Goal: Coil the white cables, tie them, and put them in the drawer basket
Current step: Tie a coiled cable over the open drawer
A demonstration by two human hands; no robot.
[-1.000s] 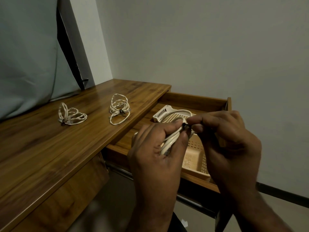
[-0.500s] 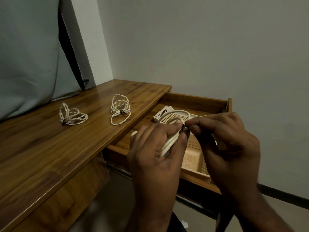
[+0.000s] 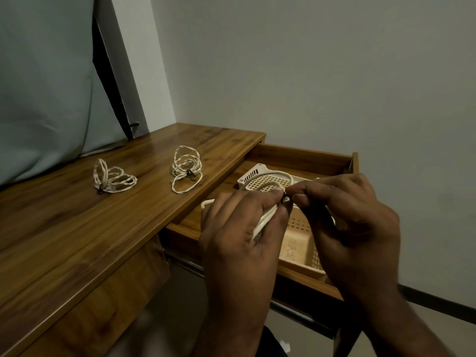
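Over the last second I see little change: both hands have stayed over the open drawer [image 3: 304, 157], shifting only slightly. The left hand [image 3: 239, 228] still grips the coiled white cable [image 3: 266, 217], fingers curled round the bundle. The right hand [image 3: 353, 215] pinches a small dark tie [image 3: 285, 199] at the coil's top. I judge tying still in progress. The drawer basket [image 3: 301, 243] lies directly beneath. Two tied coils [image 3: 185, 168] rest on the counter [image 3: 64, 228], not yet stowed
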